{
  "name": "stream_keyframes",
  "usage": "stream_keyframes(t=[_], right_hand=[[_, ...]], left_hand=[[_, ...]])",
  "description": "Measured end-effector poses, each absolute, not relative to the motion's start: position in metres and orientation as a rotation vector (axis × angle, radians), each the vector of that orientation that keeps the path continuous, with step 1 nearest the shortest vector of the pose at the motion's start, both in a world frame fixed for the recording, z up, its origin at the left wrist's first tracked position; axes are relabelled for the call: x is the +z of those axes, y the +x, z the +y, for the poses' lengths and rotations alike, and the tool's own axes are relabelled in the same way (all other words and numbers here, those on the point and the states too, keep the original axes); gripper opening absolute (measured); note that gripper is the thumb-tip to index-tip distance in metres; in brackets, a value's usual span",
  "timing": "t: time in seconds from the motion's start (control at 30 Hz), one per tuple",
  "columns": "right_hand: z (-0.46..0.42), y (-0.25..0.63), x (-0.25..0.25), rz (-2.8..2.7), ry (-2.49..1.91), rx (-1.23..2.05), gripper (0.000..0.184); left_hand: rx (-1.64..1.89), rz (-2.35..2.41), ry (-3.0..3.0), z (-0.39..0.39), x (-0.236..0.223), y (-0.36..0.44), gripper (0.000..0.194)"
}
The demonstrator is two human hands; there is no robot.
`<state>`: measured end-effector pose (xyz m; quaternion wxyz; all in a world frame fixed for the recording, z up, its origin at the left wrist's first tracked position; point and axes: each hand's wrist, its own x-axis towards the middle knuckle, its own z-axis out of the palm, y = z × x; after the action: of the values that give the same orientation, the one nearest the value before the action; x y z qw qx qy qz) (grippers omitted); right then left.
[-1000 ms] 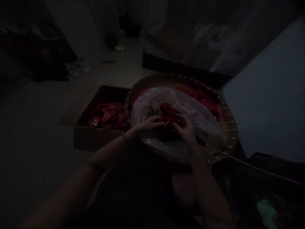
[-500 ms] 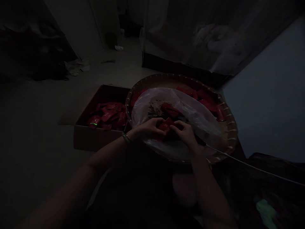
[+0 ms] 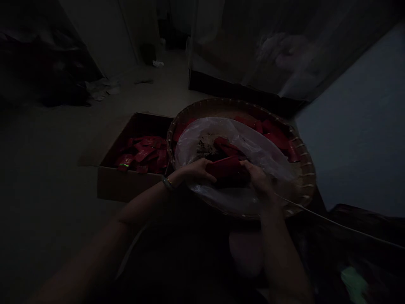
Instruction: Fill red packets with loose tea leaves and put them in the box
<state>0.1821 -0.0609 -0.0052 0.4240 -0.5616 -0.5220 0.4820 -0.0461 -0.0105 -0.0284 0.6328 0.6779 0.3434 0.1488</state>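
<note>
Between my hands is a red packet (image 3: 226, 167), held level over a clear plastic sheet (image 3: 209, 123) that lies in a round woven bamboo tray (image 3: 311, 174). My left hand (image 3: 200, 169) grips the packet's left end, thumb along its near side. On its right end the fingers of my right hand (image 3: 257, 174) are closed. Just beyond, another red packet (image 3: 225, 145) rests on the sheet beside dark loose bits (image 3: 205, 145) that look like dried leaves. The view is very dim, so the packet's print and opening cannot be made out.
Left of the tray stands an open cardboard box (image 3: 126, 185) with several red packets (image 3: 147, 151) inside. More red packets (image 3: 276, 137) lie along the tray's far right side. A thin white cord (image 3: 332, 223) runs off to the right. A pale wall (image 3: 360, 126) rises at the right.
My hands have moved apart, the right one shifting rightward. The red packet, bunched between my fingers before, is now stretched out lengthwise between them.
</note>
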Motion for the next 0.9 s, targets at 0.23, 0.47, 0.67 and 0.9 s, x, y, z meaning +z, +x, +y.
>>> stream_keyframes(t=[0.23,0.47,0.67,0.9], right_hand=[[-0.065,0.194,0.002,-1.458,-1.395,1.469,0.036],[-0.064,0.208,-0.004,-1.390,-1.374,1.433,0.030],[-0.065,0.187,0.005,-1.534,-1.374,1.471,0.035],[-0.065,0.174,0.004,-1.560,-1.375,1.369,0.041]], left_hand=[[0.357,0.645,1.537,-0.011,-0.025,-0.042,0.047],[0.372,0.651,1.463,-0.011,-0.024,-0.040,0.040],[0.328,0.637,1.532,-0.012,-0.020,-0.036,0.036],[0.289,0.660,1.399,-0.018,-0.019,-0.032,0.038]])
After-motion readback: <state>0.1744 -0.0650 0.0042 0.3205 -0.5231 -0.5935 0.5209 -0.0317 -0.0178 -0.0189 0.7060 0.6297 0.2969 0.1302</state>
